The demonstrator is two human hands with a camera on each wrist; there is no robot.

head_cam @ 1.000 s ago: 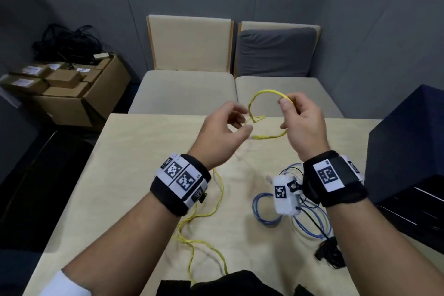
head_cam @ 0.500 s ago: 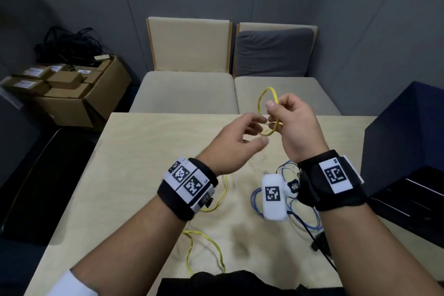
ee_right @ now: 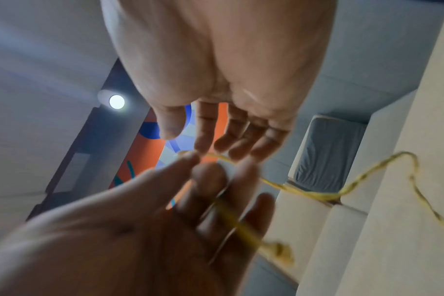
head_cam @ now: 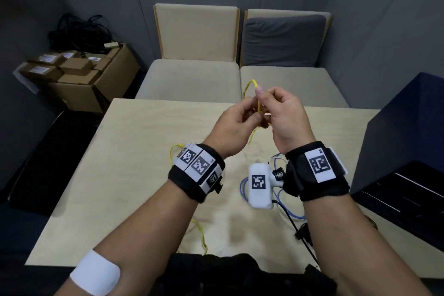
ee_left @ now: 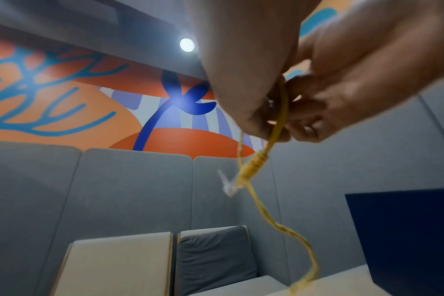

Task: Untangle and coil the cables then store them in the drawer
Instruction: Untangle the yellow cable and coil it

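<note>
Both hands are raised over the table (head_cam: 134, 151), close together. My right hand (head_cam: 276, 110) pinches a small loop of the yellow cable (head_cam: 249, 86) near its top. Just to its left, my left hand (head_cam: 242, 118) grips the same cable lower down. In the left wrist view the yellow cable (ee_left: 279, 122) runs out from under my left hand (ee_left: 243, 84), and its clear plug (ee_left: 227, 186) dangles below. The rest trails down to the table (head_cam: 200, 230). In the right wrist view the yellow cable (ee_right: 317, 196) crosses the blurred fingers of my left hand (ee_right: 223, 202).
A blue cable (head_cam: 243, 190) and a black cable (head_cam: 304, 235) lie on the table under my right wrist. A dark blue drawer unit (head_cam: 398, 151) stands at the right edge. Two cushioned seats (head_cam: 189, 79) face the far edge. Cardboard boxes (head_cam: 79, 74) sit on the floor at left.
My left hand has moved right and up to meet my right hand. The wide yellow loop has closed into a small upright one between the two hands.
</note>
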